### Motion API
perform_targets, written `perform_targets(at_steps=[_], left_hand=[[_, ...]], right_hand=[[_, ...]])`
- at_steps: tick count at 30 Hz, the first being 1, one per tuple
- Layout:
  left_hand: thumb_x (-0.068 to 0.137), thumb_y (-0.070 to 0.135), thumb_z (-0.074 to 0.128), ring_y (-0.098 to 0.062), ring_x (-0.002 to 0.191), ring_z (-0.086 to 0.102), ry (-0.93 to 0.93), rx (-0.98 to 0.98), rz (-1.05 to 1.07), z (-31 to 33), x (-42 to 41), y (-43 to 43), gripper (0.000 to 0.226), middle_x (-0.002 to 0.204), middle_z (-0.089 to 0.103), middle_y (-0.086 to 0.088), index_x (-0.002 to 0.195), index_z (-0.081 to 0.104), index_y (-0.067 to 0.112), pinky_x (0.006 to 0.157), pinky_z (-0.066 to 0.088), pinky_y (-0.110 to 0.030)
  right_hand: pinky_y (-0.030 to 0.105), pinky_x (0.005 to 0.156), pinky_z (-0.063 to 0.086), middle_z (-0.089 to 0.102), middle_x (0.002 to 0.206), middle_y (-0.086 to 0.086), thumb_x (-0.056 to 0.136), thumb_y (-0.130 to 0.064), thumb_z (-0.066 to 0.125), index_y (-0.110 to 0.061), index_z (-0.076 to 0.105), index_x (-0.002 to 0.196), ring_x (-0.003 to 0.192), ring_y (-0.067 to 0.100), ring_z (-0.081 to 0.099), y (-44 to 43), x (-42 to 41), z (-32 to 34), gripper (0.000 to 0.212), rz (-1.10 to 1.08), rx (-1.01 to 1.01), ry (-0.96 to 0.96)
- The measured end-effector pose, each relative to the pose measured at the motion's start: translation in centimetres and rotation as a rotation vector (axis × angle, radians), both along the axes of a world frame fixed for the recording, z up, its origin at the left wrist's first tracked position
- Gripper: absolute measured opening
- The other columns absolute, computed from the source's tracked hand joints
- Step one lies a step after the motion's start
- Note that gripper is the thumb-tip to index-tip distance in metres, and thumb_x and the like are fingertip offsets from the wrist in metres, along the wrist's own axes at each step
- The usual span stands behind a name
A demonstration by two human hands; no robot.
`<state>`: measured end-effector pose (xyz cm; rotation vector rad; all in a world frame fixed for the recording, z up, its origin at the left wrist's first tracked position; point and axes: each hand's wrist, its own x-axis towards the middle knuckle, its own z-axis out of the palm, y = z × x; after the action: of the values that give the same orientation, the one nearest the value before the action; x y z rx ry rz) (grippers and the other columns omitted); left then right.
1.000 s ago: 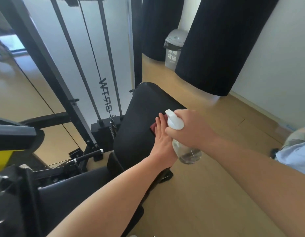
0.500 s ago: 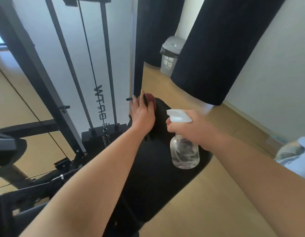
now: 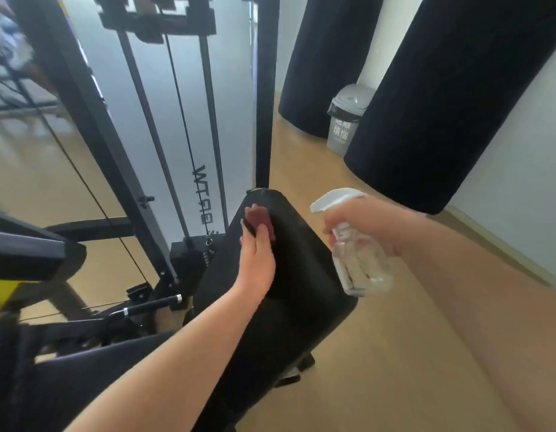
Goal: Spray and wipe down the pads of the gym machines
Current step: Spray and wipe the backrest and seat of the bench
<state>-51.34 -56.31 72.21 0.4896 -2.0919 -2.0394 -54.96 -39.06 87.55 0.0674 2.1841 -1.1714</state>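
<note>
Pad [image 3: 295,291]: black, sloping away, dark red cloth [image 3: 260,218] flat near its far end, left hand [image 3: 258,260] on top.
Floor [image 3: 379,353]: pale wood, grey bin [image 3: 345,120] standing far right, machine frame [image 3: 83,120] planted left.

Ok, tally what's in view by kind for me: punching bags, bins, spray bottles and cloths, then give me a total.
Punching bags: 2
Bin: 1
Spray bottle: 1
Cloth: 1
Total: 5
</note>
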Motion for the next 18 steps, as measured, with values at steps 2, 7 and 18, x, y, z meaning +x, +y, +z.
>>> perform_targets(at_steps=[2, 7, 18], left_hand=[[0.108, 0.047, 0.029, -0.023, 0.142, 0.040, -0.061, 0.011, 0.061, 2.9, -2.9, -0.2, 0.052, 0.146, 0.049, 0.002, 0.155, 0.035, 0.027, 0.120, 0.025, -0.040], [0.109, 0.034, 0.031, -0.016, 0.157, 0.006, -0.030, -0.661, -0.144, 5.9, -5.0, 0.1, 0.044, 0.167, 0.022, -0.002, 0.149, 0.047, 0.026, 0.128, 0.008, -0.046], [0.104, 0.045, 0.040, -0.006, 0.141, 0.040, 0.264, -1.145, -0.687, 5.7, 3.3, 4.3, 0.040, 0.142, 0.057, 0.012, 0.132, 0.062, 0.026, 0.126, 0.015, -0.048]], right_hand=[[0.029, 0.062, 0.060, 0.072, 0.074, 0.003, 0.084, -0.017, 0.068, -0.010, 0.066, 0.095, 0.061, 0.015, 0.070, 1.6, -0.5, 0.0, 0.014, 0.098, -0.005, -0.028], [0.045, 0.086, 0.063, 0.069, 0.120, 0.017, 0.061, -0.027, 0.075, -0.014, 0.069, 0.115, 0.105, 0.035, 0.073, 5.4, -2.4, -0.7, 0.056, 0.192, 0.031, 0.106], [0.032, 0.073, 0.053, 0.063, 0.103, 0.020, 0.083, -0.012, 0.074, 0.003, 0.064, 0.125, 0.081, 0.022, 0.061, 7.3, -5.2, -3.3, 0.046, 0.257, -0.114, 0.149]])
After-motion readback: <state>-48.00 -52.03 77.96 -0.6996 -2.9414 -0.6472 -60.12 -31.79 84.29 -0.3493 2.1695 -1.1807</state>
